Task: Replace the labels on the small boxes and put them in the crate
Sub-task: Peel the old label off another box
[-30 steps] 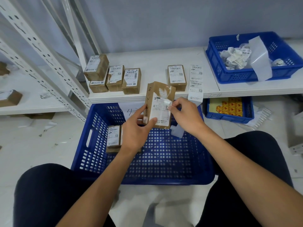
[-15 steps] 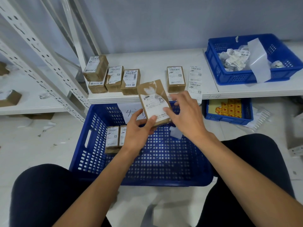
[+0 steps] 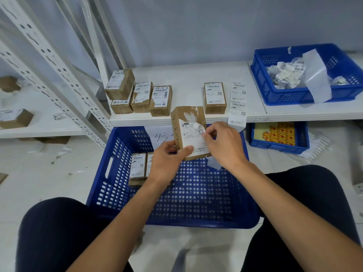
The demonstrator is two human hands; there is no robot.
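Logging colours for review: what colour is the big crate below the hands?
The crate is blue, clearest in the head view.

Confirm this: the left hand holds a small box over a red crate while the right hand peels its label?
No, the crate is blue, per the head view. The left hand does hold the small box over it while the right hand peels its label.

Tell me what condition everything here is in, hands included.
Held box, upright, white residue near top.
Old label, corner peeled up.
Left hand, grips the box's lower end.
Right hand, pinches the lifted corner.
Big crate, two labelled boxes inside.
Shelf boxes, five, labels on.
Label strip, hanging over shelf edge.
Small basket, holds crumpled paper.
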